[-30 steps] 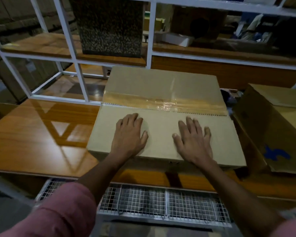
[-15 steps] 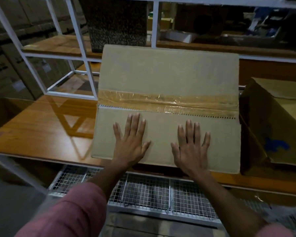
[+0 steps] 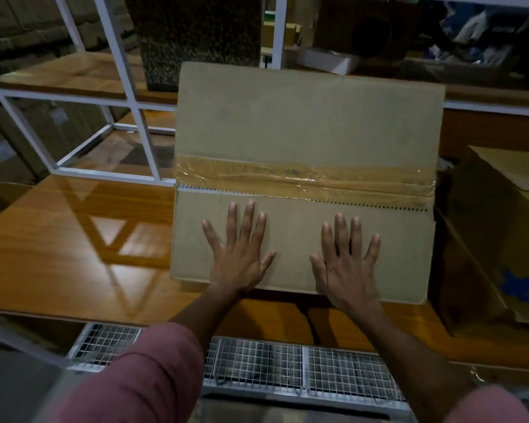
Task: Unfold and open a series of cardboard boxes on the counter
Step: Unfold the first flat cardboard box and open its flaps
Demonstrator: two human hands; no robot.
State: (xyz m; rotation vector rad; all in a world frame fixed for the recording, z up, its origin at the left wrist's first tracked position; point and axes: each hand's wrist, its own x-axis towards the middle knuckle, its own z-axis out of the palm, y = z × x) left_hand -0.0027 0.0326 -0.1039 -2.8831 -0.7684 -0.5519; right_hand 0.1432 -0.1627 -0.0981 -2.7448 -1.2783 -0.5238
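A flattened brown cardboard box (image 3: pixel 306 123) lies on the wooden counter (image 3: pixel 61 245) in the middle of the view, with a strip of clear tape (image 3: pixel 303 175) running across it. Its far half is raised toward the shelf frame. My left hand (image 3: pixel 240 254) presses flat on the near half, fingers spread and straight. My right hand (image 3: pixel 345 264) presses flat beside it, a little to the right, fingers also spread. Neither hand grips an edge.
An assembled cardboard box (image 3: pixel 501 239) with a blue mark stands on the counter at the right. A white metal shelf frame (image 3: pixel 135 117) rises behind. A dark speckled block (image 3: pixel 196 38) sits on the back shelf. Wire mesh trays (image 3: pixel 257 364) run below the counter's front edge.
The box's far half has lifted from nearly flat to tilted up toward the shelf. Both hands stay flat on the near half, fingers spread wider.
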